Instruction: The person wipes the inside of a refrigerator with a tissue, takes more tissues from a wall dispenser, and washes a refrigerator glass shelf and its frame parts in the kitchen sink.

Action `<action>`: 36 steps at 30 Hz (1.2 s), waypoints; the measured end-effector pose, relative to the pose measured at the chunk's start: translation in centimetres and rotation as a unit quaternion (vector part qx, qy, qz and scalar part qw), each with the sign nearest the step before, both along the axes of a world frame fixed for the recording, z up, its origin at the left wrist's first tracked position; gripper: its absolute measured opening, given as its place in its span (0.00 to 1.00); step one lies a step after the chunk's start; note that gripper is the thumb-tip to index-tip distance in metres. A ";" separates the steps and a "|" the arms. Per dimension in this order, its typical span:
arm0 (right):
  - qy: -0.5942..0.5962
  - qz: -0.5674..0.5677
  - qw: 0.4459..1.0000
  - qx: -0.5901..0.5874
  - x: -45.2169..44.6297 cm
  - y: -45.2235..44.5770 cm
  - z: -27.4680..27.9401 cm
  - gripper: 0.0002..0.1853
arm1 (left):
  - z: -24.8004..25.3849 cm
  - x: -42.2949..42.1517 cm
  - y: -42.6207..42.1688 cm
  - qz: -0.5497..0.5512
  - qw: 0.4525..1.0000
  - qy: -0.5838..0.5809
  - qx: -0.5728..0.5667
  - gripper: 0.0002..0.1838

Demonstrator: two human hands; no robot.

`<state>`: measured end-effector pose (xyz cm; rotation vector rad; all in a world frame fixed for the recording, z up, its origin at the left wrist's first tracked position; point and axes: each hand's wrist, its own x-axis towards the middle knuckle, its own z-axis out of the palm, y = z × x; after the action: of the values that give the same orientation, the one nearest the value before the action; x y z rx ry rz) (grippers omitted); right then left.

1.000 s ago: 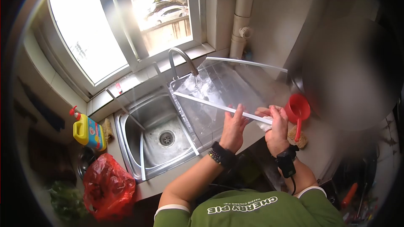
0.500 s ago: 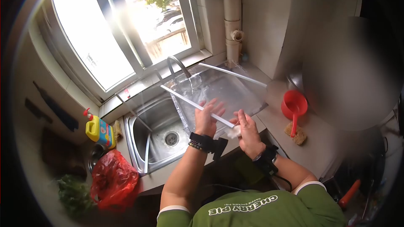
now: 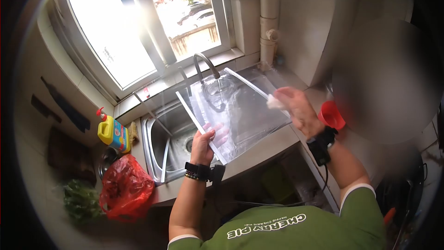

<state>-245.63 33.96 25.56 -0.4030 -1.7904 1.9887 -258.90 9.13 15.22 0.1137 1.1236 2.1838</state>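
Note:
A clear shelf panel point(image 3: 252, 115) with white edge strips lies tilted over the sink's right side, under the tap point(image 3: 208, 59), and water runs onto it. My left hand point(image 3: 202, 147) is closed around the panel's left white strip, with some fingers seen through the clear sheet. In my right hand point(image 3: 303, 111) is a white wad point(image 3: 276, 103), perhaps a cloth or sponge, at the right white strip. That hand is slightly blurred, and whether the wad touches the strip is hard to tell.
The steel sink point(image 3: 149, 143) holds what looks like another clear panel with white strips point(image 3: 165, 159). A yellow detergent bottle point(image 3: 113, 134), a sponge point(image 3: 133, 133), a red plastic bag point(image 3: 127, 190) and leafy greens point(image 3: 81, 201) are at left. A red dipper point(image 3: 332, 115) sits at right.
My right hand has moved with the white wad from the left strip's near end up and right to the right strip. My left hand has shifted down along the left strip, and the panel has turned.

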 end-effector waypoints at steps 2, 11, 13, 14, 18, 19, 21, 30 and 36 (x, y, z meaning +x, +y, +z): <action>-0.023 0.112 0.993 0.026 -4.2 0.5 -2.7 0.11 | -0.2 0.0 -0.6 0.003 1.000 -0.005 -0.003 0.28; 0.046 0.326 0.687 0.648 -10.9 -1.0 -7.3 0.18 | -1.2 -1.1 -4.3 -0.061 0.998 -0.025 0.012 0.23; 0.049 0.329 0.688 0.645 -12.6 -0.6 -7.5 0.13 | -2.2 -1.6 -4.6 -0.087 0.996 -0.021 0.009 0.22; 0.039 0.315 0.678 0.663 -13.6 -0.4 -7.3 0.12 | -2.6 -1.7 -4.9 -0.096 0.995 -0.020 0.005 0.22; -0.029 0.210 0.663 0.718 -19.0 2.7 -8.5 0.08 | -2.2 -2.1 -5.0 -0.098 0.995 -0.011 -0.034 0.18; -0.068 0.202 0.656 0.724 -20.5 3.9 -8.5 0.09 | -2.1 -2.2 -4.9 -0.092 0.995 -0.006 -0.039 0.17; -0.087 0.192 0.657 0.723 -21.4 4.2 -8.6 0.09 | -2.0 -2.0 -4.2 -0.026 0.998 0.006 -0.062 0.17; -0.097 0.181 0.666 0.717 -30.9 8.4 -10.8 0.07 | -1.5 -1.7 -3.3 0.065 0.987 0.061 -0.130 0.32; -0.180 0.128 0.768 0.601 -36.3 10.3 -13.6 0.07 | -1.9 -1.8 -3.2 0.087 0.985 0.052 -0.142 0.33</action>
<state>-281.89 44.29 11.97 -0.0841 -3.0087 0.5011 -260.67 5.97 13.36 0.0036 1.5425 2.1600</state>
